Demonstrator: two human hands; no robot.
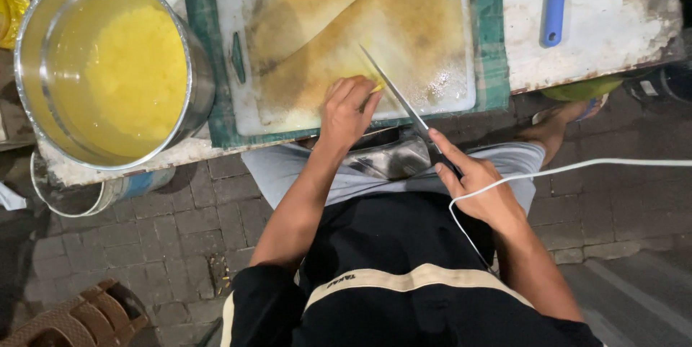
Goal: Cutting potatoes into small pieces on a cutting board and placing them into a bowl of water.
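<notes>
Pot [108, 66] left of cutting board [346, 37]

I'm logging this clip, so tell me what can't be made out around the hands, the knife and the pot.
Head view only:
- Yellow piece: mostly covered by the left hand; its kind is unclear.
- Knife: handle wrapped by the right hand.
- Pot: yellow contents too blurred to identify.
- Blue handle: its top is cut off by the frame's upper edge.
- Brown basket: cropped at the bottom edge.

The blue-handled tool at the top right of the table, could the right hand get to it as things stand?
Probably yes, once freed: the right hand grips the knife, and the blue-handled tool lies on the same side, past the cutting board's right edge, with nothing between them.
</notes>
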